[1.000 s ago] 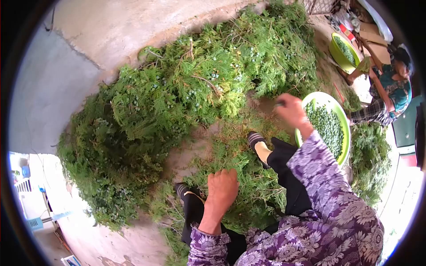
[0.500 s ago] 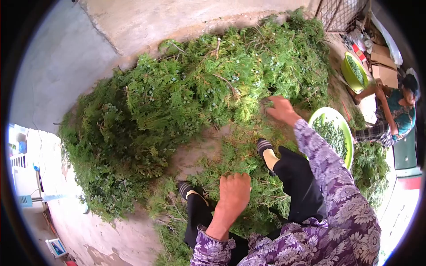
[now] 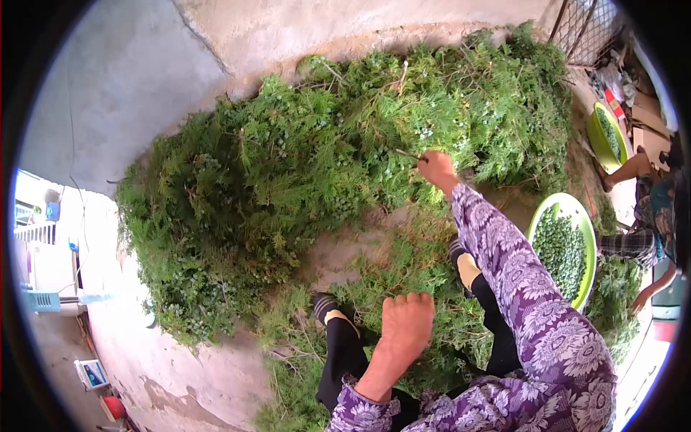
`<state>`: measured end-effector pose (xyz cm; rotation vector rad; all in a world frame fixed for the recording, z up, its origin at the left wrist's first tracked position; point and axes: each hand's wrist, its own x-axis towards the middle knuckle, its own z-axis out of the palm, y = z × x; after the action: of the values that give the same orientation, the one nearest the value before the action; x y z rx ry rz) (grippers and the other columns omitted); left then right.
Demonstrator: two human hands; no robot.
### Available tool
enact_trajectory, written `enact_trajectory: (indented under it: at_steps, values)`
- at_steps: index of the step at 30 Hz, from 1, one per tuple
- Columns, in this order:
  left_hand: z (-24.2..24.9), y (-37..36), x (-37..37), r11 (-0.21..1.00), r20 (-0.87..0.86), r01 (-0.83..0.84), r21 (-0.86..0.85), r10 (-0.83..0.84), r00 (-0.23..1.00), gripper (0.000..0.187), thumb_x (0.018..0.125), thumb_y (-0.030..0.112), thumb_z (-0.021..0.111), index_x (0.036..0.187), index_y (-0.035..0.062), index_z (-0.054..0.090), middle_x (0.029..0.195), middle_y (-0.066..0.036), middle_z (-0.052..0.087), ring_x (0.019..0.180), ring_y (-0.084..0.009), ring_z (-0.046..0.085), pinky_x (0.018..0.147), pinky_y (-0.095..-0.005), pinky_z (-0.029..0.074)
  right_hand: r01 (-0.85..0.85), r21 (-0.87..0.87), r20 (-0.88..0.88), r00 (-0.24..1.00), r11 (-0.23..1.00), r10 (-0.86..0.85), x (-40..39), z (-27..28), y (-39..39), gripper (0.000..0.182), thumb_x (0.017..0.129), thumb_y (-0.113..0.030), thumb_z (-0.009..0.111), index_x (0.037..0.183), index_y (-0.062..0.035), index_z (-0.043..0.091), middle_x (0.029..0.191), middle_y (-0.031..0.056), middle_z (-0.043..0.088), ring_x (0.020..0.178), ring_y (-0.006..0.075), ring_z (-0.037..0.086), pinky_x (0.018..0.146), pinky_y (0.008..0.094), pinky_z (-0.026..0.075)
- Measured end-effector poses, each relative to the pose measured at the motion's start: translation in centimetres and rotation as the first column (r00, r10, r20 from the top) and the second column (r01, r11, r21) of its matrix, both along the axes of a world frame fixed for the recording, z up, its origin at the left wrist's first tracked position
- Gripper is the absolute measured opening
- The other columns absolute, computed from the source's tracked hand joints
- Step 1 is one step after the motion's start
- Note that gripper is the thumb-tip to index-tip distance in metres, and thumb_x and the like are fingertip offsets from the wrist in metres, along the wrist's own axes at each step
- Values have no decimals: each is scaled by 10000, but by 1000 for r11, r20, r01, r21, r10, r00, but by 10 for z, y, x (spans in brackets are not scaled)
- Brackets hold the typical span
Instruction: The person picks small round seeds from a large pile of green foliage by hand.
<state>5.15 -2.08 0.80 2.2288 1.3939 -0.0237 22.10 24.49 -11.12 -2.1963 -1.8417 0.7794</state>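
A long heap of evergreen branches (image 3: 302, 151) with small blue-green cones lies along the wall in front of me. My right hand (image 3: 437, 170) reaches out to the heap, its fingers closed round a thin woody stem (image 3: 407, 154) that points left from the fist. Nearer my body, my left hand (image 3: 408, 321) is a closed fist, back of the hand up, above loose sprigs (image 3: 389, 277). What it holds, if anything, is hidden under the fingers. To the right of my right forearm stands a green basin (image 3: 592, 248), filled with picked green cones (image 3: 560, 248).
At the right edge another person (image 3: 658, 209) sits, an arm hanging low over more branches (image 3: 612, 295). A second green basin (image 3: 594, 137) with cones stands near cardboard boxes (image 3: 651, 137). Trimmings lie round my feet (image 3: 337, 308), and a wire mesh (image 3: 584, 32) stands at the back right.
My right hand has moved up and left from the heap's lower edge onto the branches, with a stem now showing in it. The view has shifted; the other person's arm has lowered.
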Motion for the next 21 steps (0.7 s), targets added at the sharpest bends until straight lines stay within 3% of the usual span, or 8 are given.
enact_trajectory:
  at_steps: [5, 9, 11, 13, 15, 17, 19, 21]
  values:
    - [-10, -6, -8, 999, -25, 1, -54, -2, 1000, 260, 749, 224, 591, 896, 17, 533, 800, -160, 590, 774, -314, 578, 685, -411, 430, 29, 206, -45, 999, 978, -20, 32, 12, -80, 247, 788, -248, 516, 782, -23, 618, 636, 142, 581, 579, 247, 562, 563, 379, 450]
    - [-41, -27, -1, 976, -25, 6, -216, -12, 1000, 353, 745, 256, 593, 992, 9, 538, 847, -190, 591, 812, -327, 583, 716, -399, 460, 279, 215, -412, 895, 936, -172, 57, 45, -153, 242, 776, -250, 568, 838, -23, 623, 626, 101, 583, 570, 200, 561, 541, 337, 429]
    - [-49, -50, 7, 929, 283, 29, -370, 83, 956, 458, 747, 287, 610, 1113, 30, 510, 913, -185, 600, 821, -276, 597, 725, -356, 468, 416, 34, -804, 551, 909, -222, 59, 71, -195, 177, 803, -166, 566, 750, 2, 584, 598, 15, 542, 520, 70, 477, 488, 236, 405]
    - [-37, -76, 20, 896, 374, 14, -445, 171, 912, 500, 799, 308, 579, 1189, 18, 460, 965, -181, 597, 846, -256, 595, 758, -348, 467, 447, -22, -860, 448, 894, -245, 58, 108, -239, 157, 816, -136, 552, 733, -4, 574, 594, -2, 536, 519, 56, 464, 478, 212, 385]
    - [-23, -101, 35, 521, 513, 84, -850, 778, 363, 466, 862, 286, 505, 1210, -13, 421, 1005, -168, 583, 895, -276, 578, 791, -384, 461, 384, -50, -906, 371, 922, -204, 54, 130, -279, 148, 796, -151, 568, 776, -9, 605, 583, 3, 530, 513, 58, 467, 488, 217, 380]
    - [-11, -112, 40, 491, 494, 81, -868, 831, 256, 534, 876, 370, 459, 1213, -38, 387, 1064, -175, 540, 882, -310, 573, 783, -394, 470, 312, 15, -858, 492, 950, -148, 46, 141, -313, 148, 797, -153, 577, 779, -9, 603, 630, 18, 556, 546, 64, 495, 502, 231, 405]
    - [-2, -113, 45, 220, 188, 193, -956, 967, -171, 569, 876, 424, 426, 1225, -22, 372, 1050, -168, 543, 874, -294, 575, 768, -380, 479, 163, 446, -727, 640, 880, 250, 30, 181, -352, 123, 774, -129, 590, 770, -7, 601, 680, 55, 575, 594, 125, 539, 533, 272, 440]
    - [18, -109, 47, 335, 265, 242, -910, 923, -280, 573, 877, 451, 396, 1198, -23, 396, 1029, -167, 550, 863, -287, 577, 759, -379, 483, -103, 697, -447, 711, 710, 543, 24, 193, -376, 106, 738, -113, 608, 786, -18, 602, 711, 90, 569, 642, 219, 558, 570, 329, 459]
